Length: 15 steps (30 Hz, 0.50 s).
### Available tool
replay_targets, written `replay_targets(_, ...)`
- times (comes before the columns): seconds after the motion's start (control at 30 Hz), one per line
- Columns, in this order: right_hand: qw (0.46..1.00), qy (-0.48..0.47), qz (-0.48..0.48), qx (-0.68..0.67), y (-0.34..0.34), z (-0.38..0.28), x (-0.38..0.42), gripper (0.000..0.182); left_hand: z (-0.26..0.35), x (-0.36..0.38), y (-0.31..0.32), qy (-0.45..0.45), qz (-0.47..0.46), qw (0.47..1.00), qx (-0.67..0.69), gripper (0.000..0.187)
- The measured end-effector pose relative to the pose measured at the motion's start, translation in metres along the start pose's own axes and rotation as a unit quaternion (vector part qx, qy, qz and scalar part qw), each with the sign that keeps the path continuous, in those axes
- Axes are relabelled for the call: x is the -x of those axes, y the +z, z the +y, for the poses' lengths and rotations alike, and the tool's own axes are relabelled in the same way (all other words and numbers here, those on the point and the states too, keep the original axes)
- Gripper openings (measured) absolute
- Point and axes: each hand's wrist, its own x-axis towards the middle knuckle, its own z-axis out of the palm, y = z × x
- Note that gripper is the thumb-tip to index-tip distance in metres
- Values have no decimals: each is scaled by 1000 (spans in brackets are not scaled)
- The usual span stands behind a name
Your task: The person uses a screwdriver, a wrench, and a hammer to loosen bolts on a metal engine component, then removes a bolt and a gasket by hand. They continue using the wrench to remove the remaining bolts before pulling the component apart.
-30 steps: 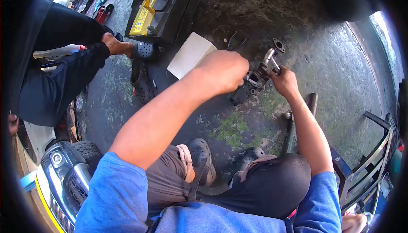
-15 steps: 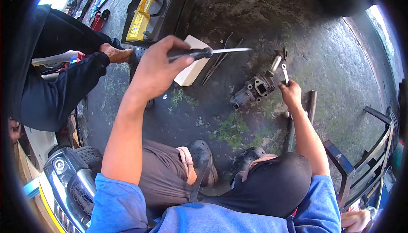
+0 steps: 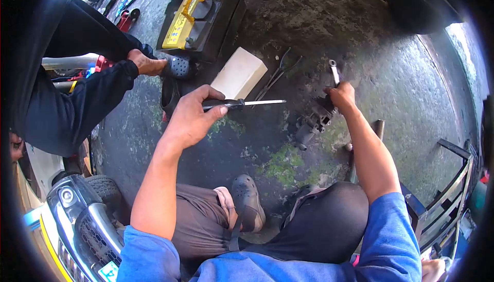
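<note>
L hand (image 3: pixel 188 117) has dropped lower than ~½ sec ago & swung the screwdriver (image 3: pixel 242 103) from tip slightly up to approx. level. A sec ago that hand was right over the metal part (image 3: pixel 309 131); now it's back near the white box (image 3: pixel 246 71), tip pointing at the part but well apart from it. L fingers clamped on the black handle, thumb & index visible.

R hand (image 3: pixel 342 97) has come in over the far end of the part, vs. just beside it ½ sec ago. R fingers clamped on the wrench (image 3: pixel 335 71), ring end sticking up past the fist. Can't tell if the hand also touches the part, as it hides that end.

Part's on the floor (image 3: pixel 417 112), R of centre; lies at a diff. angle now, near end clear, far end hidden. Prob. means work w/ the screwdriver is paused: blade's off the part, R hand's closest to it.

Nearby: thin dark tool (image 3: pixel 278 76), prob. pliers, beside the box; battery (image 3: pixel 206 24) beyond; co-worker's foot (image 3: pixel 149 65) off to the L.
</note>
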Motion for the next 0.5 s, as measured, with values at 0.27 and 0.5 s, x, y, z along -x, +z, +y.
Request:
replay_targets(0.27, 973, -158, -89, -144, -23, 14, 1, 36, -13, -21, 21, 11, -50, 998, 40, 28)
replay_targets(0.5, 997, -68, 39, -11, -27, 72, -30, 46, -18, -32, 67, 37, -102, 992, 57, 32)
